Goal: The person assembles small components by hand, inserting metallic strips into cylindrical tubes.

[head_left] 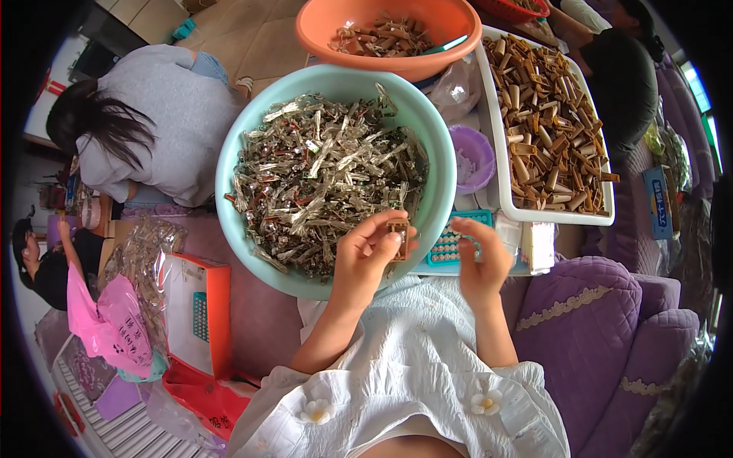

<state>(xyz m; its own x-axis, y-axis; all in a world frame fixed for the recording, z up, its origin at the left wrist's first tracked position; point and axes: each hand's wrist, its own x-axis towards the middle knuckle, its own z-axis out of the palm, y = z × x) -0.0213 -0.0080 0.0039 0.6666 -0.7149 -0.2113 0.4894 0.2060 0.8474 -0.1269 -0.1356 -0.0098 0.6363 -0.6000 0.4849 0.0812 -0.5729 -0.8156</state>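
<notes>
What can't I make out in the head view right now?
In the head view:
Brown piece: partly covered by the left hand.
Right hand: anything pinched is too small to tell.
Teal tray: partly behind that hand.
Basin floor: buried under silver bundles.
Orange bowl: cut by top edge.

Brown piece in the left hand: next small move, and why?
I'd probably have the right hand pinch a round piece from the teal tray: its fingers hover by the tray, and the left hand already holds the brown piece. Whether the right fingertips hold something is too small to tell.
</notes>
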